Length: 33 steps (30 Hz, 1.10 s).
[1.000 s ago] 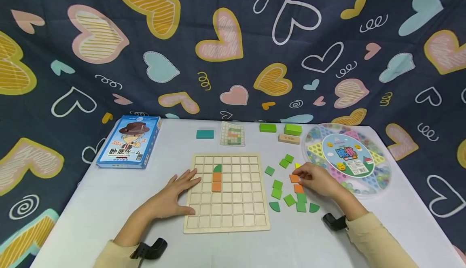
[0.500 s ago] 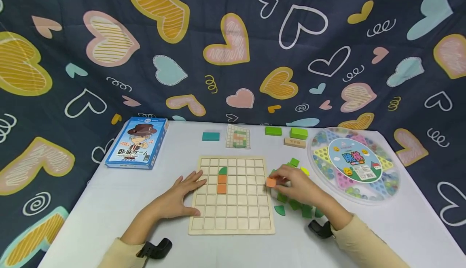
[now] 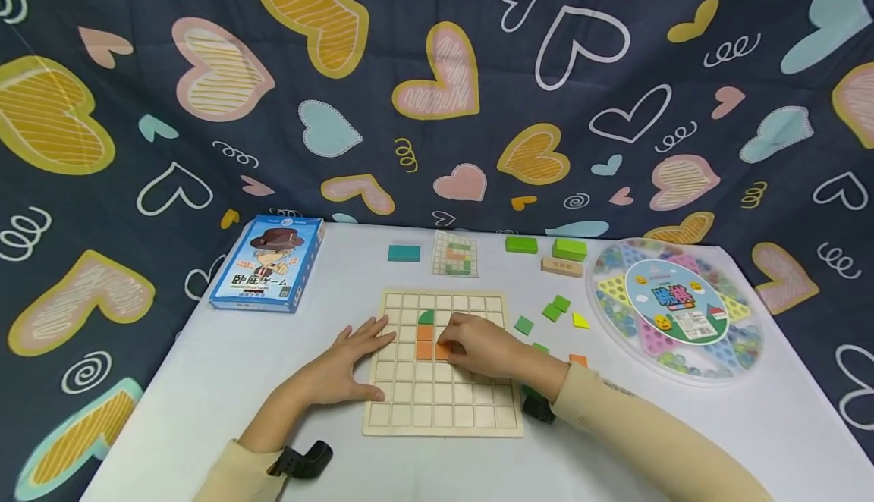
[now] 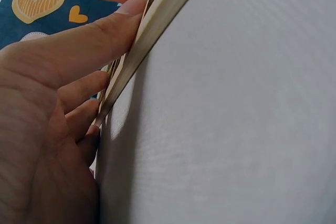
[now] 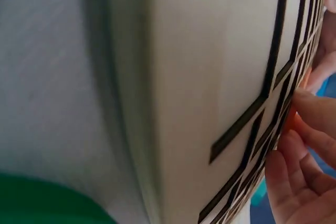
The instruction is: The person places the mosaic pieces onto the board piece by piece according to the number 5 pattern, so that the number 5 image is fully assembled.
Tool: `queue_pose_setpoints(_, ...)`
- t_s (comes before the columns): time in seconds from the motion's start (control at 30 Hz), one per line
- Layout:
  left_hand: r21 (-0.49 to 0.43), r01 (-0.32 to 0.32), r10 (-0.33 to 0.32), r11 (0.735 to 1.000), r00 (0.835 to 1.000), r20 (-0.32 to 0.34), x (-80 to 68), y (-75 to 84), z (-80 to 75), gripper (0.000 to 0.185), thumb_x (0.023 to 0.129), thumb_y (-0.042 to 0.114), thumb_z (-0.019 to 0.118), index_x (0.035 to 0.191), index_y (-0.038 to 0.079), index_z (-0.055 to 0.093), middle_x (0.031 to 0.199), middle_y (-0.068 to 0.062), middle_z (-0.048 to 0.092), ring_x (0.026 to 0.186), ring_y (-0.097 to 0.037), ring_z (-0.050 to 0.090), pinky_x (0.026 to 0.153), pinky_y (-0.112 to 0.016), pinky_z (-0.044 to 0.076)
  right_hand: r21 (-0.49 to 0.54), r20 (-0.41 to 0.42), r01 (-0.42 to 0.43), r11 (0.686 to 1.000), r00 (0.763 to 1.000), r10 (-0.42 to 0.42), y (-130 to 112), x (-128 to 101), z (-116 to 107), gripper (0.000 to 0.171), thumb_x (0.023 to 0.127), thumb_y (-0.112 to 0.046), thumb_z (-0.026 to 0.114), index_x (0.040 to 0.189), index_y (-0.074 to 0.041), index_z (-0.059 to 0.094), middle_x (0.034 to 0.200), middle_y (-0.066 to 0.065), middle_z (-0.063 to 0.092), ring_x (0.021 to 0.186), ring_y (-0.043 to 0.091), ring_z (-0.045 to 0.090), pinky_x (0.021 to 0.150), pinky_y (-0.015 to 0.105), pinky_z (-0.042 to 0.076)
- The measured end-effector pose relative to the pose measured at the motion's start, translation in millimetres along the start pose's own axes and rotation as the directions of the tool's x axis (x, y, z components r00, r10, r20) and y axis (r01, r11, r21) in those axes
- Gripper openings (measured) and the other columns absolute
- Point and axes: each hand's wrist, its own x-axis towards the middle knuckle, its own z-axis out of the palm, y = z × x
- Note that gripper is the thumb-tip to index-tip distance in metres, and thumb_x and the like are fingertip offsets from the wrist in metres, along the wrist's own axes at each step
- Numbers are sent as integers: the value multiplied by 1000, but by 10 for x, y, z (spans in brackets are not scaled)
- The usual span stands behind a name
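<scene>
A pale wooden grid board (image 3: 444, 403) lies on the white table. It carries a green quarter-round piece (image 3: 426, 317) above two orange squares (image 3: 425, 340). My right hand (image 3: 478, 346) reaches over the board and pinches an orange square tile (image 3: 442, 351) just right of the lower orange square. My left hand (image 3: 344, 365) lies flat, fingers straight, on the board's left edge (image 4: 157, 19), thumb along the rim. Loose green tiles (image 3: 553, 310), a yellow tile (image 3: 580, 321) and an orange tile (image 3: 578, 360) lie right of the board.
A blue card-game box (image 3: 268, 273) sits at the back left. A teal block (image 3: 403, 252), a pattern card (image 3: 454, 253), two green blocks (image 3: 546, 246) and a wooden block (image 3: 562, 267) line the back. A round marble game tray (image 3: 676, 312) stands at the right.
My right hand lifted an orange tile from the loose pile and carried it left over the board, beside the lower orange square. My left hand stayed on the board's left edge.
</scene>
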Motion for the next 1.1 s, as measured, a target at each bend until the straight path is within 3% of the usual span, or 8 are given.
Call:
queue_pose_setpoints(0.3, -25, 4, -4, 1000, 1000, 3, 35, 20, 43, 92, 68, 44, 81, 144, 10, 41, 158, -9, 18, 147, -33, 11, 115, -60, 2, 171, 7, -65, 983, 998, 65, 107, -46, -7, 34, 84, -20, 73, 115, -10, 67, 102, -1, 62, 86, 8, 55, 77, 21, 49)
queue_pose_setpoints(0.43, -33, -5, 5, 999, 1000, 5, 43, 15, 85, 93, 67, 47, 80, 144, 11, 41, 158, -10, 19, 146, -34, 11, 114, -61, 3, 288, -54, -96, 953, 992, 117, 262, -286, -139, 40, 86, -20, 70, 122, -6, 62, 106, 3, 64, 94, 15, 60, 81, 27, 53)
queue_pose_setpoints(0.57, -25, -8, 8, 1000, 1000, -9, 25, 12, 45, 94, 67, 46, 81, 144, 11, 41, 158, -10, 19, 146, -35, 12, 114, -61, 3, 367, -146, -127, 922, 971, 192, 472, -683, -344, 37, 87, -15, 68, 122, -1, 61, 111, 11, 65, 100, 25, 63, 85, 36, 54)
queue_pose_setpoints(0.7, -17, -7, 7, 1000, 1000, -17, 12, 10, 10, 93, 66, 45, 81, 144, 11, 41, 158, -11, 19, 146, -35, 13, 114, -61, 3, 379, -167, -226, 897, 937, 307, 698, -1162, -425, 34, 87, -13, 67, 120, -2, 62, 114, 12, 65, 103, 28, 62, 86, 39, 54)
queue_pose_setpoints(0.9, -26, -6, 5, 1000, 1000, -17, 29, 18, 23, 93, 66, 45, 81, 144, 11, 42, 158, -11, 19, 146, -36, 13, 114, -62, 3, 334, -94, -375, 865, 899, 427, 956, -1662, -393, 31, 87, -10, 66, 118, -7, 64, 114, 5, 65, 104, 22, 60, 86, 32, 53)
queue_pose_setpoints(1.0, -26, -9, 8, 1000, 1000, -19, 22, 17, 19, 93, 66, 46, 81, 144, 11, 42, 158, -11, 19, 146, -36, 12, 113, -62, 3, 323, -77, -386, 864, 899, 430, 1015, -1721, -351, 30, 86, -6, 66, 116, -11, 65, 113, 1, 64, 101, 17, 59, 86, 27, 52)
queue_pose_setpoints(1.1, -23, -11, 10, 1000, 1000, -21, 20, 13, 22, 94, 66, 47, 80, 144, 12, 42, 158, -11, 20, 146, -36, 13, 113, -62, 3, 290, -91, -353, 889, 915, 393, 1037, -1710, -308, 32, 84, -2, 66, 113, -13, 67, 111, -1, 63, 99, 13, 57, 86, 26, 51)
